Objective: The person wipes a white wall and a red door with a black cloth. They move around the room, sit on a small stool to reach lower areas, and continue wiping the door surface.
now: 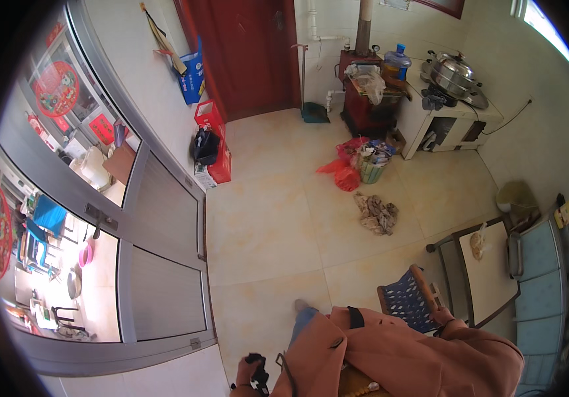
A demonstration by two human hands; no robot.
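Note:
My right hand [442,316] grips the wooden top bar of a small folding stool [406,297] with a woven dark blue seat. The stool hangs at my right side, beside a low wheeled table [488,283]. At the bottom edge, my left hand [248,369] is closed around a small black object [258,367], whose kind I cannot make out. Ahead of me on the tiled floor lies a crumpled patterned cloth [378,213].
A bin [373,171] full of rubbish stands by red plastic bags [345,173]. Behind them are a stove [366,106] and a cabinet bearing a steel steamer pot [453,77]. A glazed metal door [165,213] lines the left; red boxes [220,154] sit near the wooden door [245,54].

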